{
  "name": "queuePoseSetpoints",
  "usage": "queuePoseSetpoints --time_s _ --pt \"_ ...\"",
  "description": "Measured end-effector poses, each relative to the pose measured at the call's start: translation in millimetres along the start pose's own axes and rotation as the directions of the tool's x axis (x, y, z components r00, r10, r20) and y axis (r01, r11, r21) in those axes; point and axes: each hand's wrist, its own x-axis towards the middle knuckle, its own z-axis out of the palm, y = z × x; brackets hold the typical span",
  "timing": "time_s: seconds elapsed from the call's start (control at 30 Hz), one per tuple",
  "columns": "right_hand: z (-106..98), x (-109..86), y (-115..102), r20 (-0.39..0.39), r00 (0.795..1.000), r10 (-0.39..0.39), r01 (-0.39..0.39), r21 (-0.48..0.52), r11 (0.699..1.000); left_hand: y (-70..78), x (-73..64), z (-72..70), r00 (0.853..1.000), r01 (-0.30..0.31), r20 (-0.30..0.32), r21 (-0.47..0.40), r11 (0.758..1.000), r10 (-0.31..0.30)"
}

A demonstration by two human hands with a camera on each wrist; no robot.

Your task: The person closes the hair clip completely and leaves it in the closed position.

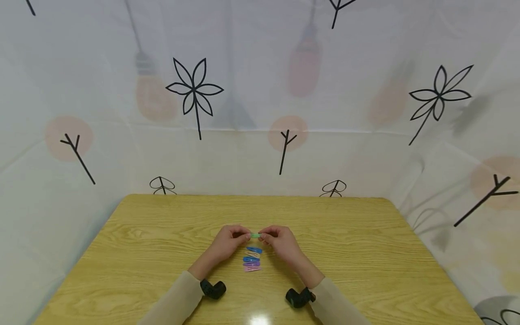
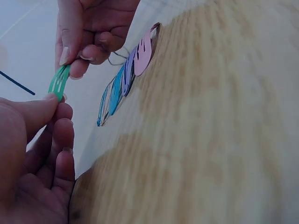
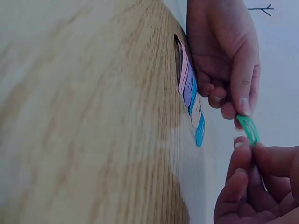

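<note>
Between both hands is a green snap hair clip (image 1: 255, 235), held by its two ends. My left hand (image 1: 228, 242) pinches one end with thumb and fingertips, and my right hand (image 1: 283, 244) pinches the other. In the left wrist view the green clip (image 2: 59, 83) shows its slots. On the table, just on the near side of the hands, several hair clips lie in a column: a blue one (image 1: 254, 249) farthest off, then a beige one (image 1: 253, 254), another blue one (image 1: 251, 259), a purple one (image 1: 251, 264) and a pink one (image 1: 252, 269).
The wood-grain table (image 1: 162, 234) extends on both sides of the hands. Behind it hangs a pale cloth (image 1: 239, 158) printed with plants and lamps. A black camera mount sits at each wrist, the left one (image 1: 213, 289) and the right one (image 1: 299, 298).
</note>
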Motion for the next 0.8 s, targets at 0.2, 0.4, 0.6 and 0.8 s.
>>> queuePoseSetpoints --time_s 0.2,0.4,0.6,0.8 --pt "-0.7 5.6 3.8 -0.003 0.999 0.034 -0.034 -0.074 0.997 3.7 3.1 -4.1 0.999 0.04 0.027 0.053 0.998 -0.041" --pt "-3.9 10.6 10.5 -0.018 0.999 0.048 -0.051 -0.142 0.989 6.2 6.8 -3.5 0.997 0.059 0.036 0.065 0.996 -0.061" --pt "-6.5 11.8 18.3 0.002 0.999 0.054 -0.053 -0.147 0.988 0.3 8.5 1.3 0.998 0.048 0.027 0.073 0.996 -0.05" --pt "-3.7 9.6 21.5 0.032 0.999 0.017 -0.011 -0.196 0.981 -1.0 4.5 4.7 0.999 0.039 0.024 0.049 0.998 -0.04"
